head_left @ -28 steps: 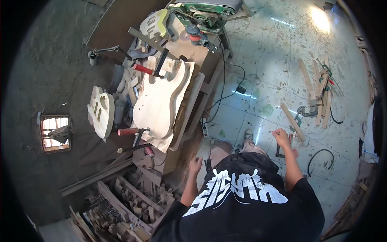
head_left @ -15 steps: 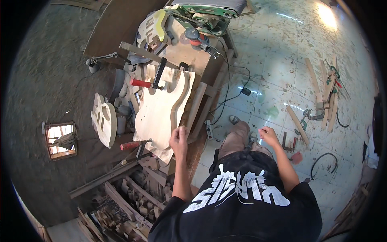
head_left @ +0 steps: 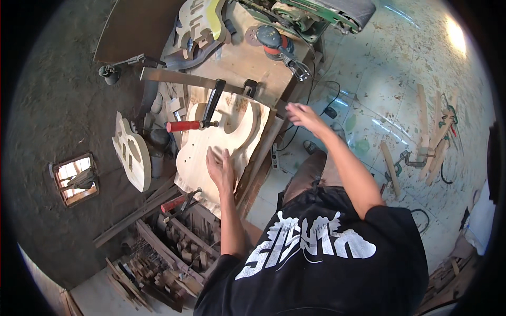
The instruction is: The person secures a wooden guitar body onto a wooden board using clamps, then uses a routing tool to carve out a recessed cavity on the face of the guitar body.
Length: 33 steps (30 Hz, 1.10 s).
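A pale wooden guitar-body shape (head_left: 213, 139) lies on a larger light wood board (head_left: 269, 115) at the bench edge. My left hand (head_left: 220, 169) is over its lower part with thumb and fingers apart and nothing in them; whether it touches the wood I cannot tell. A red-handled bar clamp (head_left: 184, 126) grips the upper end of the pieces, and a second red-handled clamp (head_left: 174, 203) is at the near end. My right hand (head_left: 303, 115) is just right of the board, slightly blurred, fingers stretched out and holding nothing visible.
On the bench beyond are an orbital sander (head_left: 271, 41) and a green belt machine (head_left: 316, 16). Another guitar body (head_left: 200, 21) lies at the back; one more (head_left: 132, 154) leans at left. Wood offcuts (head_left: 184, 247) fill racks below. Wood strips (head_left: 421, 118) and clamps lie on the floor.
My left hand has moved forward over the guitar body and its fingers have spread. My right hand has swung forward and left toward the board. The view has shifted toward the bench.
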Each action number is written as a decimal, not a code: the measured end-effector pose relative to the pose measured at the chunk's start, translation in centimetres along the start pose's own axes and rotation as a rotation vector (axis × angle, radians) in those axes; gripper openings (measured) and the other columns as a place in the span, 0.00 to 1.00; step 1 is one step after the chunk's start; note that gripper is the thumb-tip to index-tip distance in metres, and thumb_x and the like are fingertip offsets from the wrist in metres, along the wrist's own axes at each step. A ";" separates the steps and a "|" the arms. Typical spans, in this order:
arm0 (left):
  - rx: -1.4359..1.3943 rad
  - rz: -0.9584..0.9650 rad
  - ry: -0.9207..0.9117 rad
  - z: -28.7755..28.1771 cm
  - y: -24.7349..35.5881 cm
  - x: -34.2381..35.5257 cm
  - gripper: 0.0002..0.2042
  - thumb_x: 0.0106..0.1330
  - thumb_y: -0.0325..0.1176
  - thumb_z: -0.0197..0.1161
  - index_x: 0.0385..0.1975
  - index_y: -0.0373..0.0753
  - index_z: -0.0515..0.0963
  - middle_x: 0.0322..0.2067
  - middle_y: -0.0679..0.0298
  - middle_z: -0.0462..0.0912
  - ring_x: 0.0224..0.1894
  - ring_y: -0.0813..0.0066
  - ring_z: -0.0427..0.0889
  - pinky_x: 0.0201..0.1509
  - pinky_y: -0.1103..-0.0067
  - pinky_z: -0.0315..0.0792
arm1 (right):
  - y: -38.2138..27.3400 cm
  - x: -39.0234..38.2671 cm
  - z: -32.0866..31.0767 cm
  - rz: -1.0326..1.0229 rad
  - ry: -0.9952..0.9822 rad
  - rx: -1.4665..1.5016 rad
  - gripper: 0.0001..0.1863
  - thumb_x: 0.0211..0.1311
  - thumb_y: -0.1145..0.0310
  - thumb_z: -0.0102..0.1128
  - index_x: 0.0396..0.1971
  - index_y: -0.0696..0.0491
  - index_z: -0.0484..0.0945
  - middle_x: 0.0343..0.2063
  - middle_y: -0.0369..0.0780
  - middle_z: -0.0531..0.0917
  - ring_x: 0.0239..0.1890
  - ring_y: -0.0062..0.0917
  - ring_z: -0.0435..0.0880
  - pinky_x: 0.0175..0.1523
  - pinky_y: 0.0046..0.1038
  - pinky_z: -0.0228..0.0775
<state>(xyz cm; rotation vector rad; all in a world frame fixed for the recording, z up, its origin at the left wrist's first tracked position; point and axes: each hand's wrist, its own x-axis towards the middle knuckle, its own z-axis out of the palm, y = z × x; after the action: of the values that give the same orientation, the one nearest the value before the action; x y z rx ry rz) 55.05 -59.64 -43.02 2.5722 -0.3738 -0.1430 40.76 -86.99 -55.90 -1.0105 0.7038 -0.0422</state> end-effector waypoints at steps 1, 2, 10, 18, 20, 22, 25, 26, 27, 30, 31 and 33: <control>0.010 -0.018 0.000 0.5 0.1 0.3 0.32 0.68 0.47 0.63 0.63 0.27 0.68 0.64 0.41 0.66 0.65 0.50 0.68 0.67 0.65 0.63 | -0.6 1.8 0.8 0.016 -0.012 0.000 0.34 0.69 0.39 0.50 0.52 0.58 0.76 0.50 0.44 0.81 0.49 0.26 0.80 0.51 0.28 0.73; 0.128 -0.038 -0.032 1.1 0.4 0.6 0.38 0.65 0.51 0.64 0.66 0.26 0.62 0.67 0.40 0.60 0.69 0.47 0.60 0.71 0.64 0.57 | -1.1 3.4 1.4 0.036 -0.037 0.075 0.34 0.69 0.38 0.50 0.53 0.58 0.76 0.51 0.44 0.80 0.51 0.27 0.79 0.54 0.29 0.71; 0.288 -0.201 -0.149 1.6 2.2 1.6 0.53 0.56 0.59 0.69 0.71 0.27 0.51 0.73 0.39 0.44 0.76 0.44 0.43 0.76 0.63 0.47 | -1.6 9.1 4.3 0.178 -0.204 0.225 0.33 0.69 0.42 0.52 0.54 0.59 0.78 0.50 0.43 0.81 0.59 0.29 0.73 0.66 0.34 0.58; 0.278 -0.225 -0.192 1.7 2.5 1.8 0.55 0.56 0.59 0.69 0.72 0.28 0.47 0.74 0.40 0.42 0.76 0.45 0.40 0.77 0.64 0.46 | -2.8 9.9 3.5 0.325 -0.332 0.311 0.29 0.71 0.47 0.52 0.53 0.60 0.78 0.46 0.43 0.83 0.49 0.27 0.78 0.55 0.29 0.66; 0.277 -0.226 -0.196 1.7 2.2 1.9 0.55 0.56 0.59 0.70 0.72 0.28 0.47 0.73 0.40 0.41 0.76 0.45 0.39 0.77 0.64 0.46 | -3.1 10.3 3.5 0.346 -0.356 0.333 0.28 0.71 0.49 0.52 0.54 0.60 0.78 0.45 0.42 0.84 0.45 0.24 0.79 0.52 0.27 0.67; 0.273 -0.225 -0.196 1.7 1.9 1.8 0.55 0.56 0.60 0.70 0.72 0.28 0.46 0.73 0.39 0.41 0.77 0.45 0.39 0.77 0.64 0.45 | -3.5 10.4 3.4 0.363 -0.367 0.332 0.28 0.71 0.49 0.52 0.54 0.60 0.77 0.45 0.42 0.84 0.46 0.24 0.79 0.51 0.26 0.67; 0.269 -0.203 -0.202 1.7 1.8 2.0 0.55 0.56 0.59 0.70 0.72 0.28 0.46 0.73 0.38 0.40 0.77 0.45 0.38 0.77 0.64 0.44 | -3.6 10.8 3.0 0.348 -0.391 0.274 0.29 0.68 0.49 0.56 0.54 0.61 0.77 0.47 0.44 0.83 0.48 0.25 0.79 0.52 0.26 0.67; 0.273 -0.215 -0.210 1.6 1.8 2.0 0.56 0.56 0.59 0.70 0.72 0.27 0.45 0.73 0.37 0.40 0.76 0.45 0.38 0.77 0.64 0.44 | -4.1 10.7 3.1 0.325 -0.404 0.218 0.31 0.66 0.48 0.59 0.54 0.62 0.76 0.49 0.45 0.82 0.51 0.27 0.78 0.54 0.27 0.67; 0.277 -0.226 -0.218 1.6 1.8 2.1 0.56 0.56 0.59 0.70 0.72 0.27 0.45 0.73 0.37 0.40 0.76 0.44 0.38 0.77 0.64 0.44 | -4.5 10.6 3.4 0.326 -0.410 0.216 0.31 0.66 0.48 0.59 0.54 0.62 0.76 0.49 0.45 0.82 0.51 0.27 0.78 0.54 0.27 0.67; 0.283 -0.230 -0.217 1.7 1.7 2.2 0.56 0.55 0.57 0.71 0.72 0.27 0.45 0.73 0.37 0.40 0.76 0.43 0.38 0.77 0.64 0.43 | -6.1 10.2 4.0 0.279 -0.350 0.013 0.31 0.63 0.48 0.62 0.53 0.62 0.77 0.46 0.42 0.83 0.42 0.24 0.80 0.50 0.26 0.68; 0.284 -0.233 -0.214 1.8 1.7 2.2 0.56 0.55 0.57 0.71 0.72 0.27 0.45 0.73 0.37 0.40 0.76 0.43 0.38 0.77 0.64 0.43 | -6.6 10.2 4.1 0.280 -0.362 0.039 0.35 0.60 0.47 0.64 0.55 0.63 0.75 0.50 0.44 0.81 0.48 0.27 0.79 0.54 0.28 0.68; 0.317 -0.246 -0.219 1.8 1.4 2.3 0.55 0.55 0.54 0.73 0.72 0.27 0.45 0.73 0.38 0.40 0.76 0.43 0.38 0.77 0.64 0.44 | -7.1 10.2 4.6 0.277 -0.378 0.056 0.40 0.57 0.45 0.67 0.58 0.64 0.72 0.53 0.47 0.79 0.53 0.31 0.79 0.58 0.29 0.67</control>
<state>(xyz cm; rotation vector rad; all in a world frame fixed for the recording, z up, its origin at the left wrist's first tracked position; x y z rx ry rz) 56.58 -62.37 -43.84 2.9195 -0.1654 -0.4928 53.31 -90.95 -54.13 -0.8293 0.4859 0.3602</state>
